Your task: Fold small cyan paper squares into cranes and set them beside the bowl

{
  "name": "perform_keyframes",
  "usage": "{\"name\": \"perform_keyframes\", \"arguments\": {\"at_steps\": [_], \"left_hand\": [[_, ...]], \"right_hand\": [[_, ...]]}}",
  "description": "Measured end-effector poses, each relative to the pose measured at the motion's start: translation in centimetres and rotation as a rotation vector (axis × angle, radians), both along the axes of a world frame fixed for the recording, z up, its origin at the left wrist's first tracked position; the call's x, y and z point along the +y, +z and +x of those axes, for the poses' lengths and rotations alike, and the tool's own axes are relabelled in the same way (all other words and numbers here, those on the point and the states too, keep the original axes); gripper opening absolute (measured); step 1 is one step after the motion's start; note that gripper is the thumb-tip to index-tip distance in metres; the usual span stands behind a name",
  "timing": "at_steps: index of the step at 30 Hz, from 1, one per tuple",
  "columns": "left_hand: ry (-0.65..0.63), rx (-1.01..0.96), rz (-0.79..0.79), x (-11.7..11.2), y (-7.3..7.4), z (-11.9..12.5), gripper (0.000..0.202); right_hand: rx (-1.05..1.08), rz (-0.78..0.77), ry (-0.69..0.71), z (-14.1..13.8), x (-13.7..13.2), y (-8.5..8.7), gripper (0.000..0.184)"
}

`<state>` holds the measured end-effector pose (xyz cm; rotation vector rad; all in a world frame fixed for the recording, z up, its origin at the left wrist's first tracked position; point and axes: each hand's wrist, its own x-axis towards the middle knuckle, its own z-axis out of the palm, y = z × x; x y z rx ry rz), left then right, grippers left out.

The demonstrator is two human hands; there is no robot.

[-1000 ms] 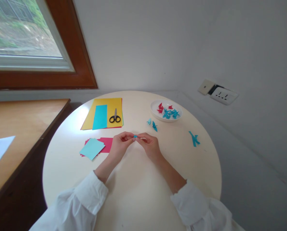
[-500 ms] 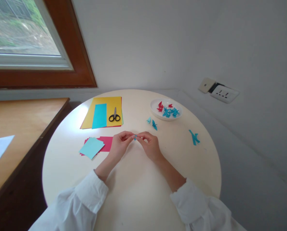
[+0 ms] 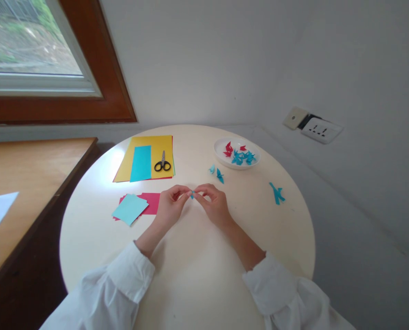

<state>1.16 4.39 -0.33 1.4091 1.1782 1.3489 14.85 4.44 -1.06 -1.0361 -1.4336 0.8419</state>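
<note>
Between my fingertips is a small blue folded paper piece (image 3: 192, 195), mostly hidden by the fingers. My left hand (image 3: 171, 203) pinches it from the left, thumb against forefinger. From the other side my right hand (image 3: 211, 201) pinches it too, the two hands almost touching. Just beyond them lie a dark blue paper crane (image 3: 220, 176) and a pale blue paper crane (image 3: 212, 169). Beside my left hand, light blue paper squares (image 3: 130, 209) rest on pink paper squares (image 3: 152, 203).
A white plate (image 3: 221, 158) holds several red and blue paper cranes. Black-handled scissors (image 3: 162, 163) and a blue paper strip (image 3: 141, 163) lie on yellow sheets (image 3: 124, 167). Blue paper scraps (image 3: 277, 193) are at the right. A wall socket (image 3: 320, 130) is beyond the round table (image 3: 197, 293).
The whole view has shifted slightly, with things sitting a little higher in the picture. Both hands keep pinching the blue paper in nearly the same place.
</note>
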Motion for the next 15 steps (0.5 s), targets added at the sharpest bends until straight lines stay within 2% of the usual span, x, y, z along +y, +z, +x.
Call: {"name": "perform_keyframes", "arguments": {"at_steps": [6, 15], "left_hand": [[-0.025, 0.027, -0.043, 0.0, -0.1, -0.1, 0.018], [-0.078, 0.013, -0.129, -0.3, 0.9, -0.1, 0.020]], "right_hand": [[-0.050, -0.023, 0.016, 0.1, 0.0, -0.1, 0.007], [-0.159, 0.012, 0.003, 0.3, 0.1, 0.2, 0.010]]}}
